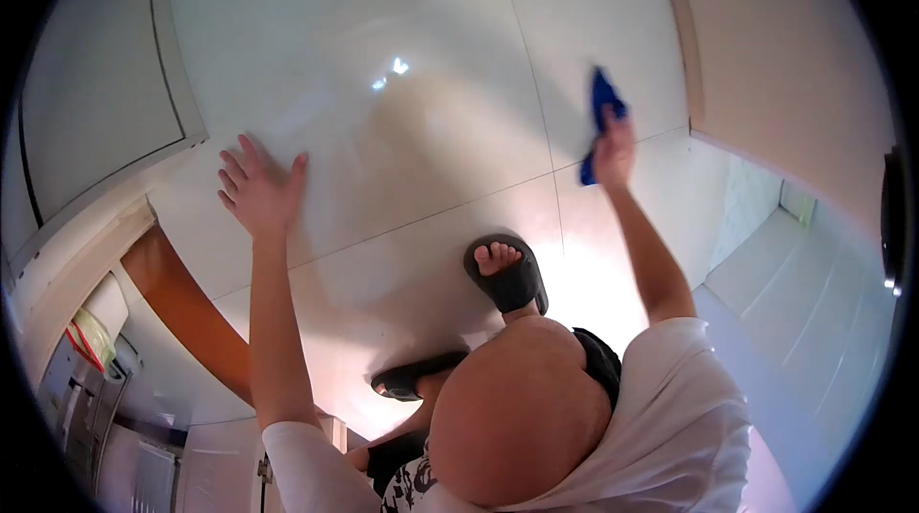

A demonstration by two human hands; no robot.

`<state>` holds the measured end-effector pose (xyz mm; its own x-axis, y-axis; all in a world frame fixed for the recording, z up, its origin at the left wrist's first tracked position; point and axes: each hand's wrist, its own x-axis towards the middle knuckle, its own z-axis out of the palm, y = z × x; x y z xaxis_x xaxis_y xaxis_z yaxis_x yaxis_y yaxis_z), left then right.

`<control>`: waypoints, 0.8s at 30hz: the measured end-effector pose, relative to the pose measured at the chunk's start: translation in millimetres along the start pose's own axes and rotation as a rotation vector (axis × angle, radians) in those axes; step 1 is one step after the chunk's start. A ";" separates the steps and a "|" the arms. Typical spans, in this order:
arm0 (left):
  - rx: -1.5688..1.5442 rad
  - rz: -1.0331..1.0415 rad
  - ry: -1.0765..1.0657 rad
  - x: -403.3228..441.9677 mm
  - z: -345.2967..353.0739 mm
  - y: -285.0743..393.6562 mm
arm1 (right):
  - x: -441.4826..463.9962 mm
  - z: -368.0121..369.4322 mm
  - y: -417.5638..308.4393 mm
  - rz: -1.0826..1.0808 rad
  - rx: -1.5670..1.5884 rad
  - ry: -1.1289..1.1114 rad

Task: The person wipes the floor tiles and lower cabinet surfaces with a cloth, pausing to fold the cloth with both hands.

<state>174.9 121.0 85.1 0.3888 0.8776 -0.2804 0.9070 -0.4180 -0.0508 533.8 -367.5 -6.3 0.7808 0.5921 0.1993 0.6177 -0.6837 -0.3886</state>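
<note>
On the right, my right hand [614, 151] has its fingers wrapped round a dark blue cloth [603, 95], which sticks out above and below the hand over the pale tiled floor [383, 168]. The cloth is slightly blurred. My left hand [258, 189] is at the left with its fingers spread and nothing in it, over the floor near the corner of a pale cabinet panel. Whether its palm touches the tiles I cannot tell.
Black slippers [522, 285] are on my feet below the middle. Pale cabinets [96, 82] stand at the left and a beige panel [766, 54] at the upper right. A brown curved piece [187, 302] lies left of my left forearm.
</note>
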 end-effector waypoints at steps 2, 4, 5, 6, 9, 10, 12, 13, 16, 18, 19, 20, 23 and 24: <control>0.048 -0.036 -0.042 8.2 -7.3 13.1 | -1.7 -43.0 58.0 0.184 -0.296 0.016; 0.037 -0.078 -0.110 15.7 -16.3 16.6 | 4.4 -47.6 76.1 0.357 -0.192 0.125; 0.033 -0.100 -0.146 17.9 -18.6 17.5 | 2.3 -42.5 80.6 0.358 -0.279 0.184; 0.028 -0.107 -0.155 19.0 -17.4 16.6 | 4.7 -37.0 65.1 0.393 -0.279 0.177; 0.030 -0.120 -0.172 23.4 -16.6 17.3 | 4.7 6.0 -17.8 0.187 -0.186 0.195; 0.043 -0.121 -0.179 23.9 -17.3 18.3 | 9.1 14.5 -61.3 0.142 -0.155 0.122; 0.061 -0.121 -0.194 24.4 -19.9 20.4 | 20.4 28.8 -158.4 0.140 -0.291 -0.232; 0.068 -0.120 -0.202 24.9 -21.5 20.8 | 8.6 46.4 -198.0 -0.039 -0.410 -0.239; 0.094 -0.106 -0.199 24.3 -20.0 18.3 | -26.7 91.7 -267.9 -0.442 0.117 -0.265; 0.119 -0.089 -0.198 23.9 -19.5 19.0 | -20.8 80.5 -289.8 -0.557 0.176 -0.386; 0.134 -0.080 -0.201 23.8 -20.0 19.2 | -19.2 75.0 -291.1 -0.572 0.191 -0.406; 0.147 -0.077 -0.203 23.1 -20.5 18.7 | -17.7 71.2 -291.1 -0.593 0.209 -0.426; 0.200 -0.073 -0.222 28.5 -19.7 15.5 | 3.5 75.3 -206.3 -0.377 0.365 -0.154; 0.238 -0.071 -0.240 30.7 -21.4 15.4 | 23.8 52.9 -169.8 -0.280 0.226 -0.262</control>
<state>204.3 146.5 96.2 0.2510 0.8383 -0.4840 0.8562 -0.4255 -0.2930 442.5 -214.8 16.9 0.5182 0.8491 0.1019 0.7432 -0.3882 -0.5450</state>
